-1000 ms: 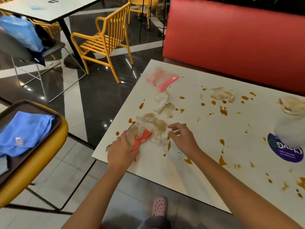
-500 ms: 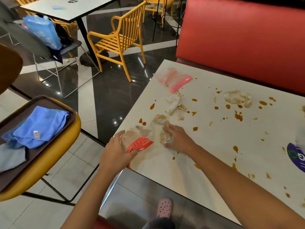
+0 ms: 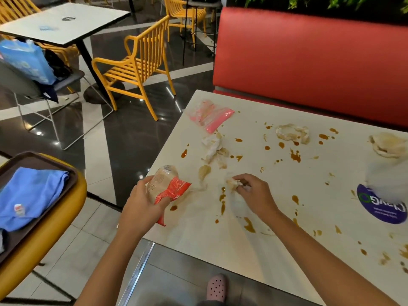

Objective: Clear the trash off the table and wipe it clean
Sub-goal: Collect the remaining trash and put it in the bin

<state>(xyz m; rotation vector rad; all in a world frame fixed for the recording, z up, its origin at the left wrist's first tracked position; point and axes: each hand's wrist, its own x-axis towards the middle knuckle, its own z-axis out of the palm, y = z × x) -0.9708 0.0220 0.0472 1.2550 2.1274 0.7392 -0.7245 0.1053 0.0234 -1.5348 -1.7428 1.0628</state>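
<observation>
Stains (image 3: 295, 155) of brown sauce cover the table (image 3: 198, 235). The left hand (image 3: 141, 204) grips a red and clear wrapper (image 3: 169, 186) at the near left corner. The right hand (image 3: 254, 195) pinches 1 crumpled napkin (image 3: 232, 182) low at the table, near the wrapper. A blue cloth (image 3: 31, 195) lies on a tray (image 3: 33, 159) at the left.

White table (image 3: 254, 250) in front of me, sauce spots (image 3: 295, 156) all over. Pink wrapper (image 3: 212, 117) at far left corner, crumpled napkins (image 3: 292, 134) scattered, purple sticker (image 3: 382, 206) at right.
</observation>
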